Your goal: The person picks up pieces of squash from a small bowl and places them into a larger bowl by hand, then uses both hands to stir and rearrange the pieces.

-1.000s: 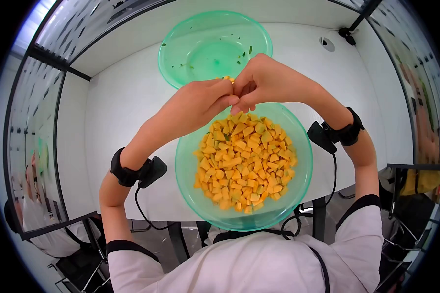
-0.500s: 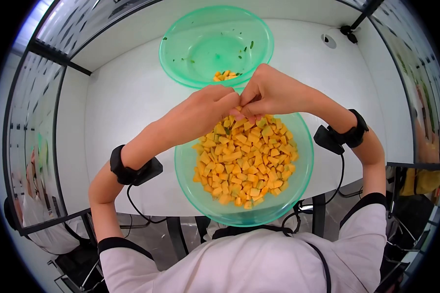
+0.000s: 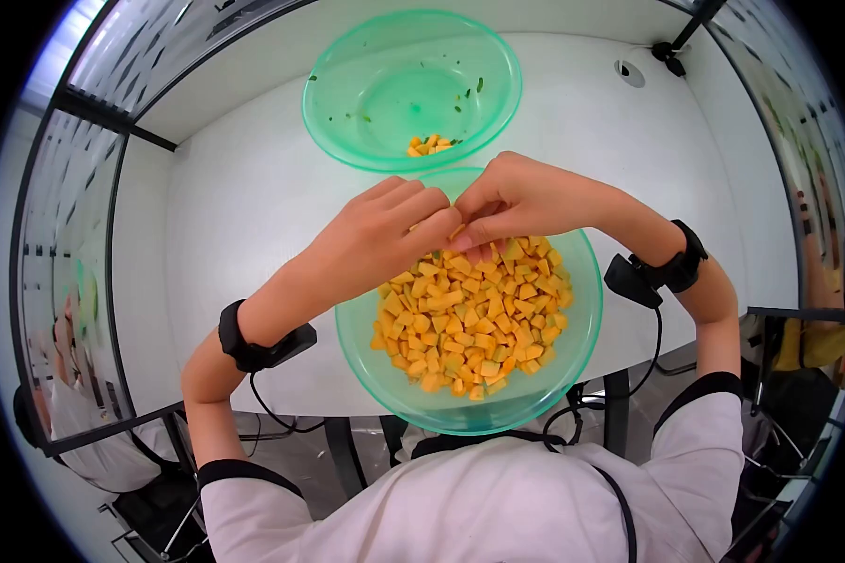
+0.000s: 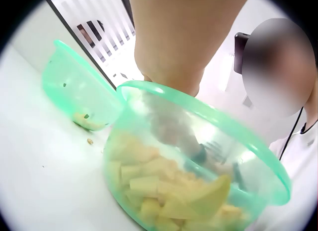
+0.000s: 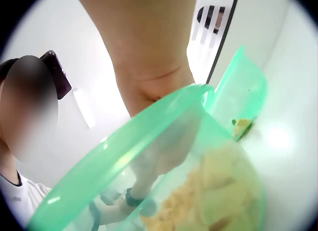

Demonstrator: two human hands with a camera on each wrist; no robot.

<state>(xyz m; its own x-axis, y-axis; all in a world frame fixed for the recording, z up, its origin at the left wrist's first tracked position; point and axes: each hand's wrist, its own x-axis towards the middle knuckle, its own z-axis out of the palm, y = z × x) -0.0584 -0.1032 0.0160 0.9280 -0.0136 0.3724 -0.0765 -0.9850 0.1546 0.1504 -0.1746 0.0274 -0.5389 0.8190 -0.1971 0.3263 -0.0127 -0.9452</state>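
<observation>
A green see-through bowl (image 3: 366, 347) near the table's front edge is heaped with orange cubes (image 3: 465, 319). A second green bowl (image 3: 347, 84) stands behind it, touching its far rim, with a few orange cubes (image 3: 429, 145) and green flecks inside. My left hand (image 3: 437, 225) and right hand (image 3: 474, 235) meet over the far side of the near bowl. Both have their fingers curled down into the heap, around cubes. The wrist views show each hand only dimly, the left hand (image 4: 174, 67) and the right hand (image 5: 149, 67) both reaching in behind the bowl's wall.
The bowls sit on a white table (image 3: 235, 188) with glass partitions on its left, back and right. A round cable port (image 3: 629, 68) lies at the back right. One stray cube (image 4: 90, 140) lies on the table between the bowls. Cables hang from both wrist cameras.
Both hands have come back from above the far bowl toward me and down into the near bowl's heap. The few cubes in the far bowl have come into sight.
</observation>
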